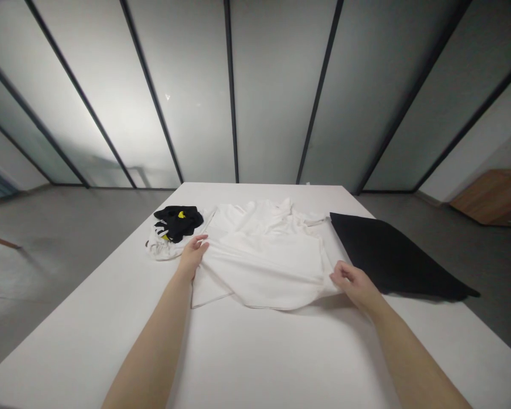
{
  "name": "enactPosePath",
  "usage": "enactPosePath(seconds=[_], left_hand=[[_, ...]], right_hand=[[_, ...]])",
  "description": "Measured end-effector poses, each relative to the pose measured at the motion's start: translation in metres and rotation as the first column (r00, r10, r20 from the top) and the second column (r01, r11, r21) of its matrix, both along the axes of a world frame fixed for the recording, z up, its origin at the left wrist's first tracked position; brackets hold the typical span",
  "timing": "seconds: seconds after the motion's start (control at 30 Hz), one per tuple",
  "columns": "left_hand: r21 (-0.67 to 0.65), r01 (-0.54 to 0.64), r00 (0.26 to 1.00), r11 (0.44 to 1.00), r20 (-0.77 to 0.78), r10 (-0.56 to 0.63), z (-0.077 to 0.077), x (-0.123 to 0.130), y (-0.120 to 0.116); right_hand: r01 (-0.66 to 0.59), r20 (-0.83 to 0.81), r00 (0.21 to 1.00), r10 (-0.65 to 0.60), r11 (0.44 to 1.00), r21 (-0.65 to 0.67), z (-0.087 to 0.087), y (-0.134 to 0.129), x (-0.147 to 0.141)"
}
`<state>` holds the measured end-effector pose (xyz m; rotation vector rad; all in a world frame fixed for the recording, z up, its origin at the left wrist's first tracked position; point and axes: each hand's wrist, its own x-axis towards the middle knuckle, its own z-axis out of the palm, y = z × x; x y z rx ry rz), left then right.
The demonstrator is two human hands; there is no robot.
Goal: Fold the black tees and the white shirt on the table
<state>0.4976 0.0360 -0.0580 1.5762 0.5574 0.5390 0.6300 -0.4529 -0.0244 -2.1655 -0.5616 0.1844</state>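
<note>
While pinching the left side of the white garment (264, 255) between the left hand's (192, 254) thumb and fingers, grasping its near right part in the curled fingers of the right hand (352, 280). Spread over the middle of the white table (247, 358), plain and thin-looking. Pulled into long, shallow creases between the two hands, curving along the near hem, shaded underneath toward the right. Lying flat at the near left corner, ruffled and bunched along the far side. Hard to make out in the number of layers and in the shape of the bunched part. Showing both forearms (153, 341) only partly, cut off by the bottom of the view. Near the left hand, showing a crumpled black cloth (185, 227) with yellow and white marks, resting on a rumpled white cloth (164, 251), too bunched to read. To the right, showing a flat black sheet (392, 255), reaching past the table's edge. Farther back, showing frosted panels (276, 91) between dark bars.
</note>
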Motion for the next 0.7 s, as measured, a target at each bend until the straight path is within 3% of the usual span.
enactPosePath(seconds=[0.17, 0.27, 0.37, 0.47, 0.6, 0.7], left_hand=[[0.027, 0.008, 1.0, 1.0, 0.01, -0.008, 0.0, 0.003, -0.005], [0.048, 0.008, 1.0, 0.999, 0.013, -0.008, -0.001, 0.003, -0.008], [0.079, -0.008, 1.0, 0.997, 0.002, 0.008, 0.0, 0.002, -0.01], [0.105, -0.021, 1.0, 0.994, -0.007, 0.022, 0.0, 0.002, -0.012], [0.186, -0.043, 0.999, 0.982, -0.013, 0.046, 0.0, 0.002, -0.013], [0.216, -0.047, 0.998, 0.975, -0.032, 0.055, 0.0, 0.002, -0.014]], right_hand=[[-0.213, -0.175, 0.967, 0.183, 0.962, -0.171, 0.028, -0.006, -0.009], [-0.316, -0.176, 0.942, 0.287, 0.934, -0.17, 0.038, -0.008, -0.012], [-0.359, -0.127, 0.929, 0.348, 0.929, -0.084, 0.046, -0.016, -0.011], [-0.318, -0.109, 0.938, 0.328, 0.943, 0.102, 0.052, -0.026, -0.009], [-0.126, -0.157, 0.968, 0.198, 0.916, 0.38, 0.052, -0.033, -0.012], [-0.04, -0.244, 0.957, 0.158, 0.904, 0.426, 0.05, -0.036, -0.013]])
